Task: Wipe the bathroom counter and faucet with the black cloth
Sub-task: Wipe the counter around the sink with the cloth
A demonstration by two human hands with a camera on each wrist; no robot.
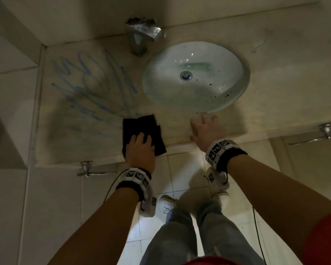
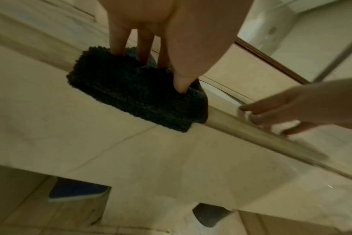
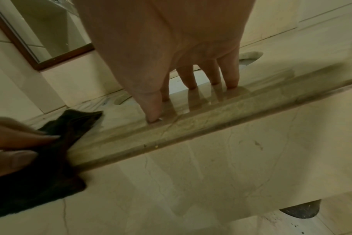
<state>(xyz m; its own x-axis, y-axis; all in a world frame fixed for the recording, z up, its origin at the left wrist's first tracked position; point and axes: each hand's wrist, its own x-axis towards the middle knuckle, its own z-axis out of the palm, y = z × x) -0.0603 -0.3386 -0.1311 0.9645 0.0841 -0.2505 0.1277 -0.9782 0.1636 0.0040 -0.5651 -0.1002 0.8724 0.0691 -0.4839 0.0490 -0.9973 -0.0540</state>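
A folded black cloth lies on the beige stone counter, near its front edge and left of the sink, with one corner hanging over the edge. My left hand presses down on the cloth, fingers and thumb sunk into its pile. Blue scribbled marks cover the counter's left part, just beyond the cloth. My right hand rests spread on the counter in front of the oval basin, fingertips touching the stone, holding nothing. The chrome faucet stands at the back, left of the basin.
Walls close the counter at the left and back, and a framed mirror hangs above. Chrome towel bars stick out below the counter front. My legs and white shoes stand on the tiled floor.
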